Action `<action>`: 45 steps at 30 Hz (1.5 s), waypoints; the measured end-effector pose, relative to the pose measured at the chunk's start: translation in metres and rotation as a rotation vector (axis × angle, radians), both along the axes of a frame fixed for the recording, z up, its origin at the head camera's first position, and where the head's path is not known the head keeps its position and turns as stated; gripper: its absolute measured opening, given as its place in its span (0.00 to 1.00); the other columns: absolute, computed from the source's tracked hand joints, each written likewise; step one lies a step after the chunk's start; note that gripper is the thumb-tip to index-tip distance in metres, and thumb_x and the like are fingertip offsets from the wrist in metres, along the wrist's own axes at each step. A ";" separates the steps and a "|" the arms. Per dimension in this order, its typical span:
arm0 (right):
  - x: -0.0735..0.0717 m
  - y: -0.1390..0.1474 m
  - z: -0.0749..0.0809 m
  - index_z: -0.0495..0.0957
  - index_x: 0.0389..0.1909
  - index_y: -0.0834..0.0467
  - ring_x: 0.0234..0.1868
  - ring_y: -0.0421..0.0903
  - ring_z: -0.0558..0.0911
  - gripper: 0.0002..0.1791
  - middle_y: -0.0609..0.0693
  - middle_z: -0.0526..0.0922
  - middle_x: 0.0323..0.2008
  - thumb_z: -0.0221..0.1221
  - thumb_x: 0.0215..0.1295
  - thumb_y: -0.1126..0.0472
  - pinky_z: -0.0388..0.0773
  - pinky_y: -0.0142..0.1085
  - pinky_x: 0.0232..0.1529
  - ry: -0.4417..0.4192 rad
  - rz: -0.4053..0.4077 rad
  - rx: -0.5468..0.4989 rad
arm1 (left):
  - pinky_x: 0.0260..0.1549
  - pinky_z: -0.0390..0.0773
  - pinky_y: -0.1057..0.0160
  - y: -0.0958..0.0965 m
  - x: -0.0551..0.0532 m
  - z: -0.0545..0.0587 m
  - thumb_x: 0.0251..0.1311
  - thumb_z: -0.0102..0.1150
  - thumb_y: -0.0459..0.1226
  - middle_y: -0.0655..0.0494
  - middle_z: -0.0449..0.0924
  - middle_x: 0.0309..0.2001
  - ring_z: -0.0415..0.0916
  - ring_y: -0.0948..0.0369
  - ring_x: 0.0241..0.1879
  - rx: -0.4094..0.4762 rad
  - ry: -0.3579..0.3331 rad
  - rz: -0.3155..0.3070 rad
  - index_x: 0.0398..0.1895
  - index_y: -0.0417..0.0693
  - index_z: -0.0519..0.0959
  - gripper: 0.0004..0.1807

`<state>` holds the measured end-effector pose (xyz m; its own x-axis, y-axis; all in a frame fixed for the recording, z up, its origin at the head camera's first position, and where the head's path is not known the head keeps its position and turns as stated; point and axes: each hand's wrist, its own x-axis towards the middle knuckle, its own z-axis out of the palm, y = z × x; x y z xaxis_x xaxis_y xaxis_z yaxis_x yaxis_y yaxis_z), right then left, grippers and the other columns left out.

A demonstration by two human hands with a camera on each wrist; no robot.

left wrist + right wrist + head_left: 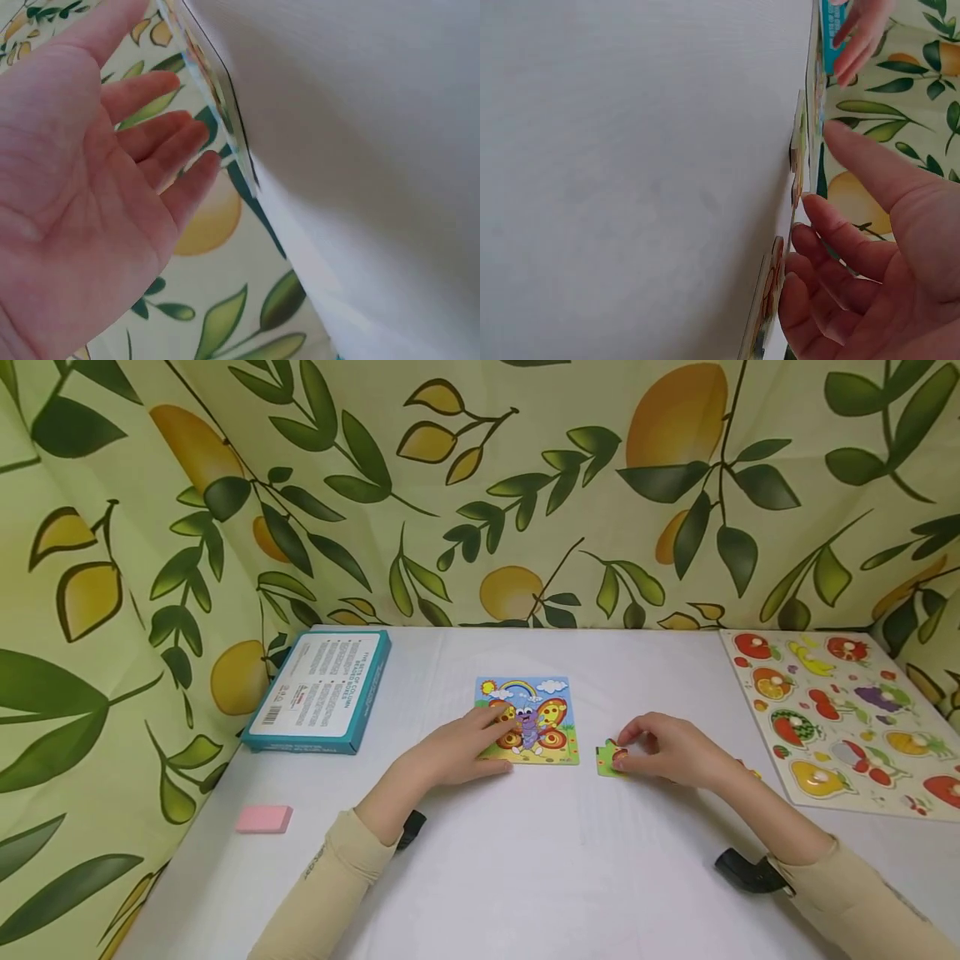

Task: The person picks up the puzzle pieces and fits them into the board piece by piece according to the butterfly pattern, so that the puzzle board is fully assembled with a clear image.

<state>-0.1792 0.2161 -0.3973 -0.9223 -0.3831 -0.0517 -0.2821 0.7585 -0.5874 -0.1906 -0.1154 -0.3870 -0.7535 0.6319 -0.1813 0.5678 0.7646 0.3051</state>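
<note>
A square butterfly puzzle [542, 752], printed with a rainbow and clouds, lies on the white table. My left hand [465, 747] is at its left side, its fingers loosely extended over the left wing and the thumb by the lower edge. In the left wrist view, the palm and fingers of that left hand [112, 172] are spread beside the puzzle's edge. To the right of the puzzle, my right hand [675, 752] pinches a green and red puzzle piece [606, 762] between thumb and index finger. The right wrist view shows this piece [799, 142] edge-on.
More puzzle pieces [761, 315] lie beneath the right hand, mostly hidden in the head view. At the right is a fruit picture board [840, 718]. A teal box [322, 689] lies at the back left, with a pink block [264, 819] in front of it.
</note>
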 end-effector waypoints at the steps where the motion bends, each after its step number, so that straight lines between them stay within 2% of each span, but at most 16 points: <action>1: 0.001 0.001 -0.001 0.80 0.39 0.55 0.32 0.45 0.68 0.20 0.46 0.73 0.29 0.73 0.51 0.48 0.64 0.34 0.29 0.019 0.008 0.009 | 0.68 0.59 0.53 -0.004 0.003 0.001 0.66 0.55 0.55 0.52 0.50 0.76 0.49 0.54 0.74 0.005 0.003 0.011 0.75 0.53 0.60 0.37; 7: 0.007 -0.001 -0.001 0.80 0.37 0.53 0.36 0.45 0.69 0.22 0.46 0.74 0.35 0.76 0.46 0.47 0.66 0.35 0.35 0.081 0.011 0.048 | 0.66 0.62 0.52 -0.027 0.015 0.004 0.68 0.55 0.52 0.50 0.53 0.75 0.52 0.53 0.73 0.019 -0.004 0.082 0.74 0.46 0.60 0.36; 11: 0.008 -0.004 -0.001 0.80 0.38 0.55 0.36 0.46 0.69 0.21 0.47 0.74 0.34 0.76 0.47 0.51 0.66 0.36 0.34 0.070 -0.009 0.061 | 0.66 0.62 0.54 -0.034 0.015 0.001 0.68 0.55 0.49 0.49 0.54 0.75 0.53 0.54 0.73 0.016 0.005 0.093 0.73 0.42 0.61 0.36; 15: 0.007 -0.006 0.002 0.77 0.39 0.56 0.34 0.45 0.70 0.22 0.47 0.73 0.30 0.75 0.48 0.54 0.66 0.35 0.31 0.028 -0.005 0.047 | 0.66 0.62 0.54 -0.035 0.012 -0.002 0.70 0.54 0.48 0.49 0.56 0.74 0.53 0.54 0.73 0.021 0.013 0.079 0.73 0.43 0.62 0.33; 19: 0.003 -0.008 0.006 0.75 0.38 0.56 0.30 0.44 0.73 0.17 0.45 0.76 0.27 0.72 0.55 0.55 0.71 0.32 0.28 -0.047 0.027 -0.031 | 0.66 0.62 0.54 -0.034 0.009 -0.004 0.70 0.54 0.48 0.50 0.56 0.74 0.53 0.54 0.73 0.027 0.017 0.074 0.73 0.43 0.62 0.33; 22: -0.003 -0.018 0.008 0.77 0.38 0.56 0.29 0.44 0.77 0.12 0.45 0.80 0.27 0.68 0.61 0.55 0.74 0.32 0.28 -0.101 0.047 -0.141 | 0.66 0.62 0.54 -0.035 0.008 -0.006 0.69 0.54 0.48 0.50 0.57 0.74 0.53 0.54 0.73 0.026 0.029 0.066 0.72 0.43 0.63 0.33; 28: -0.020 -0.066 0.005 0.78 0.39 0.61 0.30 0.46 0.82 0.12 0.49 0.84 0.27 0.65 0.64 0.55 0.79 0.33 0.32 -0.251 -0.012 -0.359 | 0.65 0.64 0.55 -0.036 0.007 -0.009 0.69 0.56 0.46 0.51 0.62 0.72 0.58 0.55 0.71 0.066 0.065 0.033 0.70 0.43 0.67 0.30; 31: -0.030 -0.092 0.000 0.78 0.38 0.61 0.30 0.45 0.83 0.13 0.49 0.85 0.26 0.65 0.64 0.55 0.80 0.33 0.33 -0.278 -0.034 -0.398 | 0.65 0.65 0.54 -0.037 0.008 -0.009 0.68 0.57 0.45 0.52 0.63 0.71 0.60 0.55 0.70 0.079 0.046 0.038 0.70 0.44 0.68 0.29; 34: -0.037 -0.113 -0.004 0.79 0.37 0.59 0.27 0.44 0.82 0.12 0.48 0.85 0.24 0.65 0.64 0.54 0.78 0.33 0.32 -0.278 -0.040 -0.378 | 0.65 0.64 0.55 -0.037 0.009 -0.008 0.69 0.56 0.45 0.53 0.62 0.71 0.60 0.56 0.70 0.081 0.025 0.048 0.70 0.45 0.67 0.29; 37: -0.041 -0.127 -0.008 0.79 0.36 0.58 0.26 0.44 0.82 0.11 0.47 0.84 0.23 0.65 0.63 0.54 0.76 0.34 0.30 -0.261 -0.032 -0.334 | 0.64 0.65 0.54 -0.038 0.009 -0.006 0.69 0.57 0.44 0.52 0.64 0.71 0.61 0.55 0.69 0.093 0.032 0.039 0.69 0.44 0.68 0.28; 45: -0.044 -0.139 -0.012 0.80 0.29 0.55 0.25 0.42 0.75 0.09 0.44 0.79 0.21 0.68 0.60 0.55 0.70 0.34 0.26 -0.052 0.041 -0.204 | 0.55 0.75 0.55 -0.036 0.007 -0.004 0.63 0.63 0.40 0.51 0.80 0.56 0.76 0.54 0.57 0.143 0.121 0.024 0.55 0.43 0.82 0.18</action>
